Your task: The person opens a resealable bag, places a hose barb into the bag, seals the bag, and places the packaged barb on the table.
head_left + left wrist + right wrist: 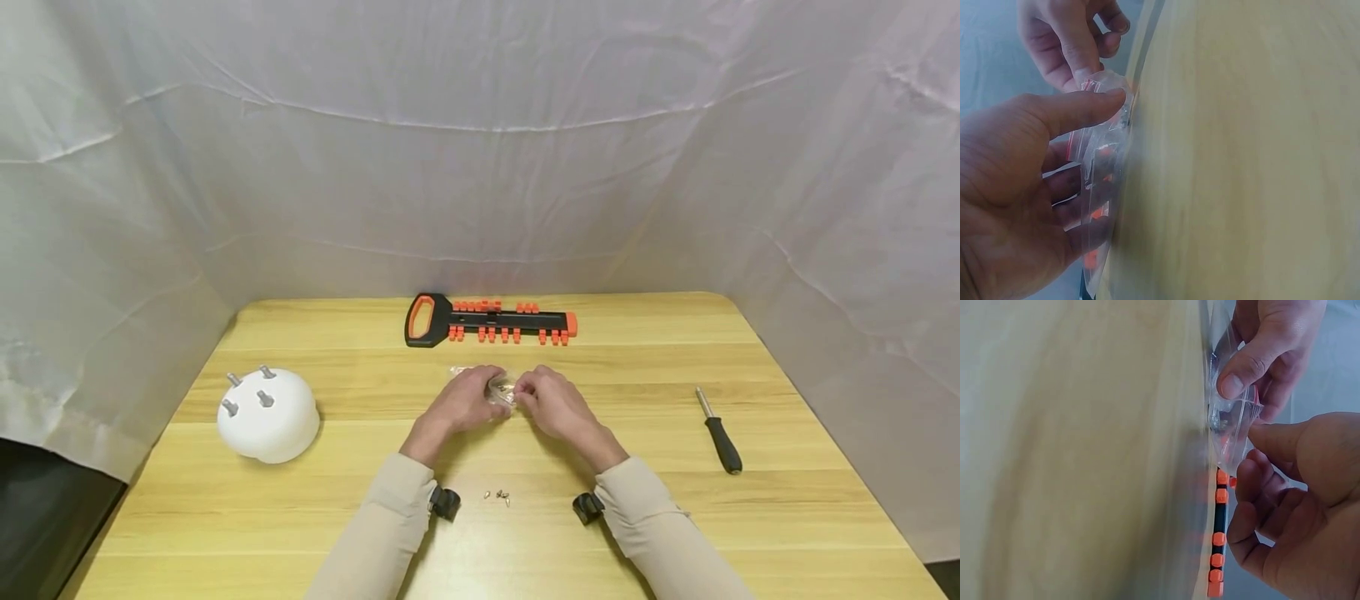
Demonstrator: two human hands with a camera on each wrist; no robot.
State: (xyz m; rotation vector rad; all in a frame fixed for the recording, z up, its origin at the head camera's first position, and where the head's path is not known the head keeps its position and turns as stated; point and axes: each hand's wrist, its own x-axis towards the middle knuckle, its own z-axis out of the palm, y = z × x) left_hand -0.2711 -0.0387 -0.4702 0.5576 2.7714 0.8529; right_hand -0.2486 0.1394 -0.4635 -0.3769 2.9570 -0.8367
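Left hand [459, 403] and right hand [553, 403] both pinching clear plastic bag [1100, 147] above table [645, 517]; bag contents blurred, mostly hidden behind fingers [1254, 362].

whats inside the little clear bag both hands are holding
The bag held by the left hand and right hand shows a few small dark metal bits, likely screws. Fingers and glare cover the rest, so the count cannot be told.
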